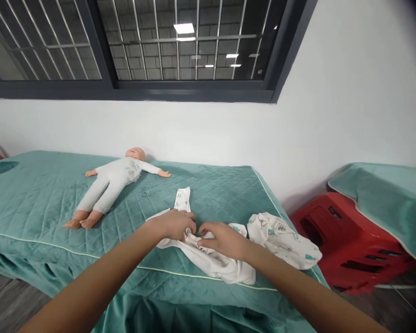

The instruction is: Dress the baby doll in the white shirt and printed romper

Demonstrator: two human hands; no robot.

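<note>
A white baby garment with small green prints (211,262) lies crumpled near the front edge of the bed, one sleeve (182,199) stretched away from me. My left hand (176,224) is closed on the garment, its fingertips pinching a bunched fold. Close beside it, my right hand (222,238) has thumb and fingers curled around the same cloth from the right. The fingertips of both hands nearly meet. To the right of my right hand rests a second piece of white printed cloth (280,240), also crumpled.
A baby doll (119,178) in a pale suit lies on its back on the green quilted bed cover (222,194), left of my hands. Off the right end of the bed stands a red plastic stool (346,240), partly under another green cover (395,199). A barred window (187,51) is set in the white wall behind.
</note>
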